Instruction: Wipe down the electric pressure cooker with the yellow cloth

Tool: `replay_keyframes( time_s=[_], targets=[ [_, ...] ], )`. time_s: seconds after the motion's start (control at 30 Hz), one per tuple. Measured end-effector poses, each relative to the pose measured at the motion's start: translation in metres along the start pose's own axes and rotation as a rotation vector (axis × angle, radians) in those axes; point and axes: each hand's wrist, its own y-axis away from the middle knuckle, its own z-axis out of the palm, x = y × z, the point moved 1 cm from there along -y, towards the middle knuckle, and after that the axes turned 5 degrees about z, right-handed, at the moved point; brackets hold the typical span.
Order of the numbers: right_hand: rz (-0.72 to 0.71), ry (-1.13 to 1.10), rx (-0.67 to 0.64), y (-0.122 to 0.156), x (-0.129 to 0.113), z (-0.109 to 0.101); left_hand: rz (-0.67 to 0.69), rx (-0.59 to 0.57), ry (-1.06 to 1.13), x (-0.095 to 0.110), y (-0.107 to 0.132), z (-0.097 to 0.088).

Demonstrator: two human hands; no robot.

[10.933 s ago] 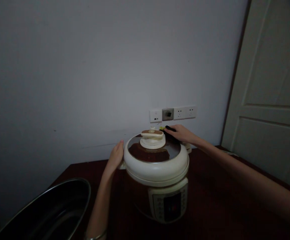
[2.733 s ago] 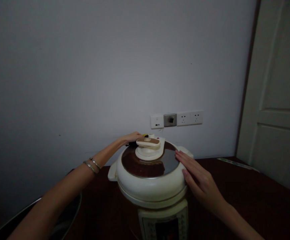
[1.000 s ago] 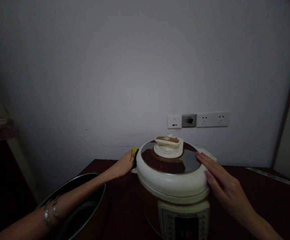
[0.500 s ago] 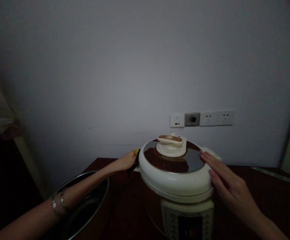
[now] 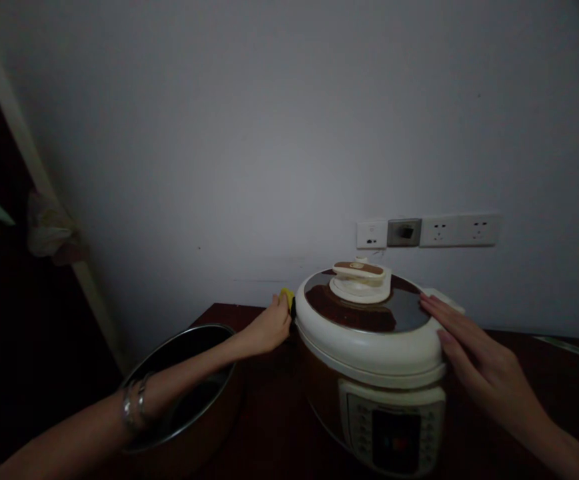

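Note:
A white-and-brown electric pressure cooker (image 5: 369, 353) stands on the dark table, its lid (image 5: 349, 317) on and the lid's handle on top. At the cooker's left rear side, my left hand (image 5: 270, 325) is closed around a yellow and dark cloth (image 5: 288, 297); mostly the yellow edge shows, beside the lid's rim. Its exact material is hard to make out in the dim light. My right hand (image 5: 484, 363) lies on the lid's right edge with fingers stretched out, holding nothing. Below my left forearm is a round, open metal pot (image 5: 219, 400), partly hidden by that arm.
Behind the cooker rises a plain wall with a row of sockets (image 5: 462, 230) and a dark switch plate (image 5: 404, 233). A plastic bag (image 5: 46, 230) hangs at the left by a door frame. The dark table (image 5: 269, 427) carries the cooker and the pot.
The view has swung left, so the cooker and sockets appear further right. My left hand has shifted slightly at the cooker's side, still gripping the cloth. My right hand stays on the lid.

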Motion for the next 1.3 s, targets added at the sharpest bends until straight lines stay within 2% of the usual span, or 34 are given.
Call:
replay_keyframes(
  time_s=[0.07,0.2,0.33,0.5,0.63,0.77,0.83,1.03,1.17,1.3],
  targets=[
    [0.005,0.001,0.004,0.0,0.0,0.0,-0.024,-0.021,-0.077,0.002,0.01,0.002],
    [0.018,0.006,-0.001,0.001,0.001,0.001,0.011,-0.014,-0.031,0.005,0.01,0.0],
    [0.018,0.007,0.003,0.0,0.001,0.001,0.047,-0.027,0.021,0.003,-0.005,-0.006],
    [0.01,0.018,0.001,0.0,0.001,0.0,-0.003,-0.107,0.052,-0.005,-0.033,-0.011],
    [0.0,0.021,0.001,0.0,0.001,0.001,-0.033,-0.089,0.063,-0.004,-0.042,-0.009],
    [0.006,0.008,0.004,0.0,0.001,0.0,-0.013,0.104,-0.095,0.001,-0.02,-0.001],
    [0.011,0.003,0.008,0.0,0.001,0.0,0.012,0.133,-0.157,0.004,-0.005,0.0],
    [0.008,0.002,0.014,0.001,0.002,0.0,0.187,-0.024,-0.192,0.011,0.015,-0.015],
    [0.004,0.002,0.013,0.0,0.001,0.001,0.215,-0.068,-0.263,0.015,0.023,-0.022],
    [0.017,-0.005,0.014,0.0,0.0,0.001,0.279,-0.082,-0.301,0.025,0.041,-0.024]
  ],
)
